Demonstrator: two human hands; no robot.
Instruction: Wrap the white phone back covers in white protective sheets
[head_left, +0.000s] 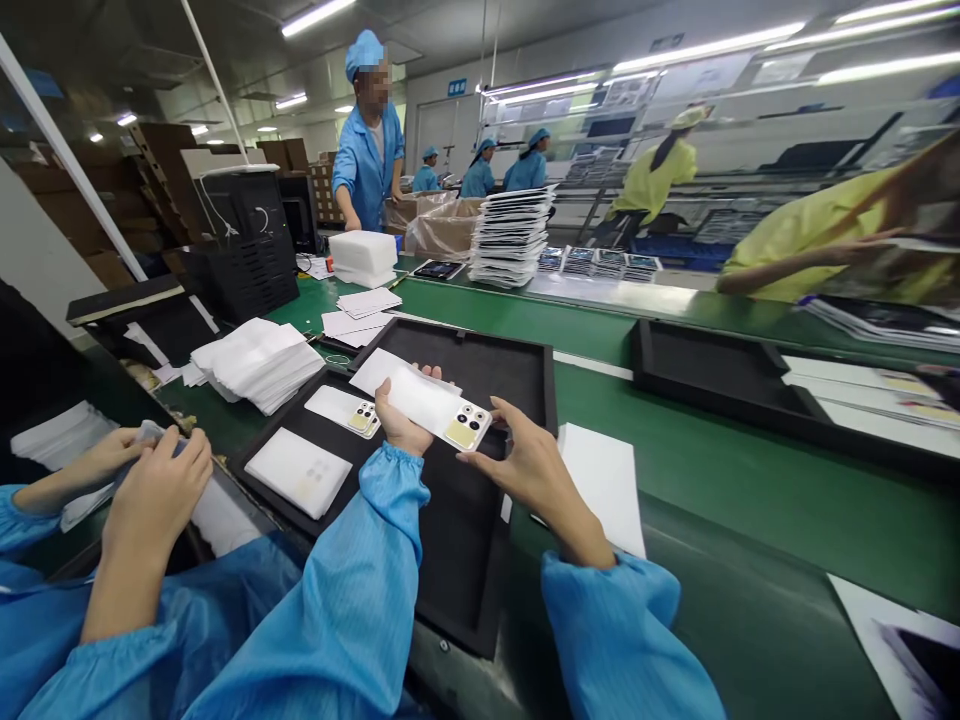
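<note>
My left hand (401, 420) and my right hand (525, 465) together hold a white phone back cover (439, 405) with a gold camera block, flat above a black tray (480, 380). My left hand grips its left end, my right hand pinches the camera end. In the tray lie a second white cover (343, 408) and a white foam-wrapped piece (298, 472). A white sheet (375, 368) lies under the held cover's far end.
A co-worker's two hands (146, 480) work at my left over white foam sheets. A foam sheet stack (259, 362) sits beyond the tray, a white sheet (609, 485) to its right. Another black tray (712, 370) rests on the green conveyor (720, 480). Workers stand behind.
</note>
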